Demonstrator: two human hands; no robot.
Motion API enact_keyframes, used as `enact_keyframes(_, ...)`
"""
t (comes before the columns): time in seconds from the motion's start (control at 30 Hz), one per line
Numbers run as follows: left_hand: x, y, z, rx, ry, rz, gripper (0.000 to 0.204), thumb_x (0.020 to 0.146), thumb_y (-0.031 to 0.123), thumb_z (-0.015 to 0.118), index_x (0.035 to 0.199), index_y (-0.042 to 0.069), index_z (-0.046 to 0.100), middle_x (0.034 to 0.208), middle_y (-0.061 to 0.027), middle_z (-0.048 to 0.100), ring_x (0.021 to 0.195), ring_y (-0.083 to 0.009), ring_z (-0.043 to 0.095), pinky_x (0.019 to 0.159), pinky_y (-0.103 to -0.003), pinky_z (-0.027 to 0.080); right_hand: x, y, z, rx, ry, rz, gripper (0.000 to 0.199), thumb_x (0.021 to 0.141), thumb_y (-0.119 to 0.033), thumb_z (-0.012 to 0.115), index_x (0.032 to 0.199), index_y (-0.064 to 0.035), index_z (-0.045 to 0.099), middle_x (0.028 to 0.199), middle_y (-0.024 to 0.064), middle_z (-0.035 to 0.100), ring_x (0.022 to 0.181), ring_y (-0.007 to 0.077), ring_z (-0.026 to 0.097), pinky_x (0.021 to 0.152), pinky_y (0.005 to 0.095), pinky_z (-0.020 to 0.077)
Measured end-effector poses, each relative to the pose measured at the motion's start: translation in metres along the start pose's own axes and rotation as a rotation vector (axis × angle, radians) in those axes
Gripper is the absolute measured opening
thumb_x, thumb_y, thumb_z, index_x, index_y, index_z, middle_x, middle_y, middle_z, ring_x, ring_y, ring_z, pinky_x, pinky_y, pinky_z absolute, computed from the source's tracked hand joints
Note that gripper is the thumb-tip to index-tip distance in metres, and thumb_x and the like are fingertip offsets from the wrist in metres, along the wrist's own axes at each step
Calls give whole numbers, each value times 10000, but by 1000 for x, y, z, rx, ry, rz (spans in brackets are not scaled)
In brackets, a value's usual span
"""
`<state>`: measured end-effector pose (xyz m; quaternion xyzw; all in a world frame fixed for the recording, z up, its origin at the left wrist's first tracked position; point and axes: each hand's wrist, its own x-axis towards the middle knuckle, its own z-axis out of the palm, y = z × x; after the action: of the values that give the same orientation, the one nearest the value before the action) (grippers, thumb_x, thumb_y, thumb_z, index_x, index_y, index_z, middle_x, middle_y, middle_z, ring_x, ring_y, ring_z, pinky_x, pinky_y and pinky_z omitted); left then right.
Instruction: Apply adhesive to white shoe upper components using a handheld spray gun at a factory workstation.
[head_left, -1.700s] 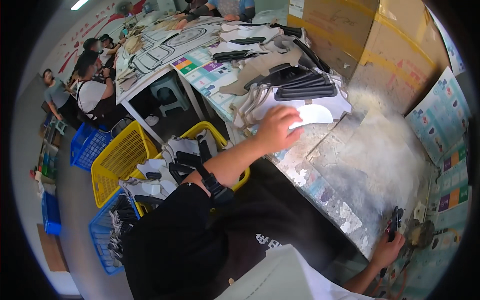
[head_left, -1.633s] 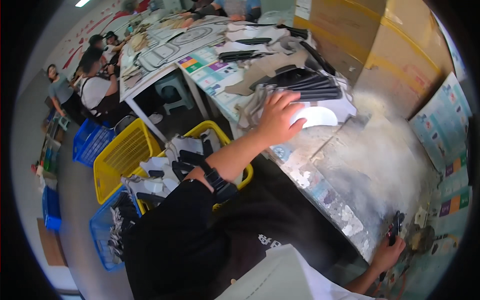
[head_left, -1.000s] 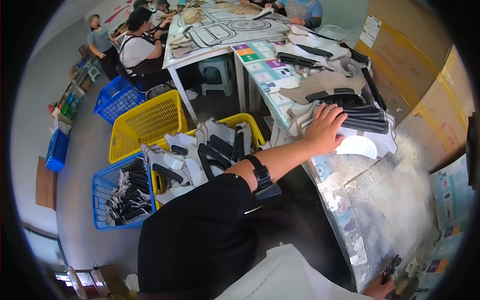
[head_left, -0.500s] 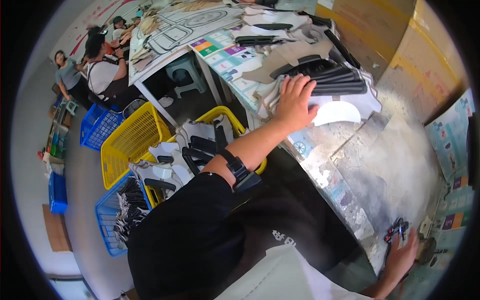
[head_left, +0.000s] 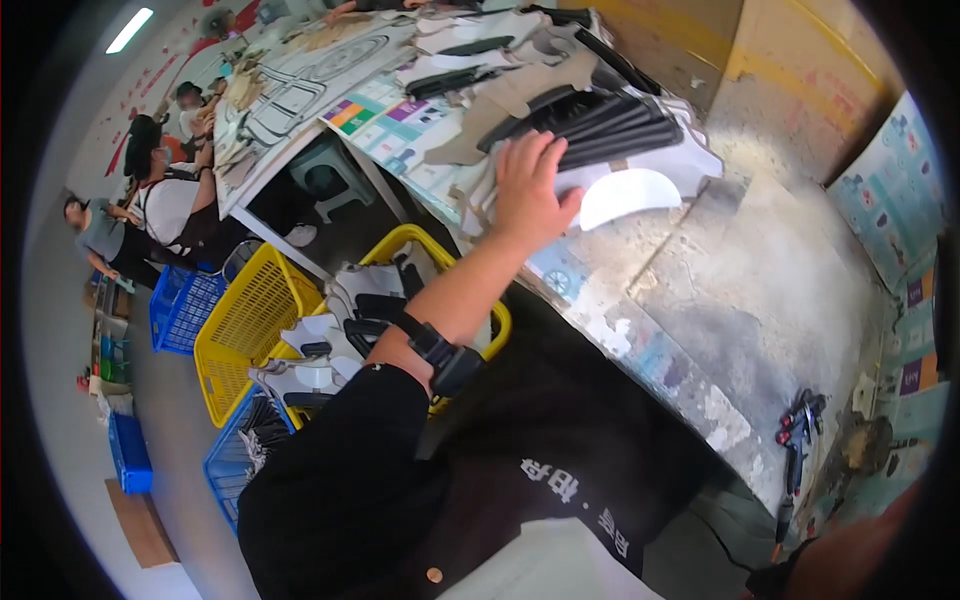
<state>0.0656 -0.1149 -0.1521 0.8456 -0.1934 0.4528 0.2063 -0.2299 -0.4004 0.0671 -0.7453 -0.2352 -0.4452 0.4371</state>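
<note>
My left hand (head_left: 533,195) lies palm down with fingers spread on the near left edge of a stack of white and beige cut pieces (head_left: 655,185), beside a bundle of black padded strips (head_left: 625,130). A white curved patch (head_left: 630,196) shows just right of my thumb. Low at the right, a blurred, shadowed shape seems to be my right hand or forearm (head_left: 875,545); its fingers cannot be made out. A slim black tool with red parts (head_left: 795,440) and a cord lies on the worn tabletop (head_left: 760,290), apart from both hands.
Left of the table stand yellow baskets (head_left: 235,325) holding white pieces with black strips, plus blue baskets (head_left: 188,310). Cardboard boxes (head_left: 810,90) wall off the far right. A grey stool (head_left: 335,185) sits under the far table, where several people (head_left: 175,200) are gathered.
My right hand has left the black tool and come back toward the lower right rim. My left hand stays on the stack. The whole view has shifted with my head.
</note>
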Motion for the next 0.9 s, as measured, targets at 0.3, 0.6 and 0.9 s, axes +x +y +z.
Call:
enact_keyframes(0.3, -5, -1, -3, 8, -43, -29, 690, 741, 236, 773, 1366, 54, 548, 1408, -177, 516, 1344, -385, 450, 1163, -539, 288, 12, 58, -36, 440, 203, 314, 260, 972, -72, 515, 1150, 113, 560, 1098, 123, 649, 1033, 182, 603, 980, 314, 432)
enact_keyframes(0.6, 13, 5, -19, 26, -44, 65, 677, 747, 240, 799, 1353, 50, 563, 1395, -186, 539, 1337, -388, 470, 1146, -568, 308, 26, 0, -107, 515, 396, 628, 241, 970, -71, 514, 1132, 103, 553, 1082, 117, 641, 1019, 177, 595, 969, 310, 428)
enact_keyframes(0.9, -13, -28, 6, 68, -150, 32, 623, 807, 189, 798, 1346, -2, 553, 1337, -216, 558, 1269, -374, 519, 1113, -425, 389, -105, 44, -111, 628, 494, 876, 222, 968, -70, 514, 1115, 93, 547, 1065, 112, 632, 1005, 171, 586, 957, 306, 424)
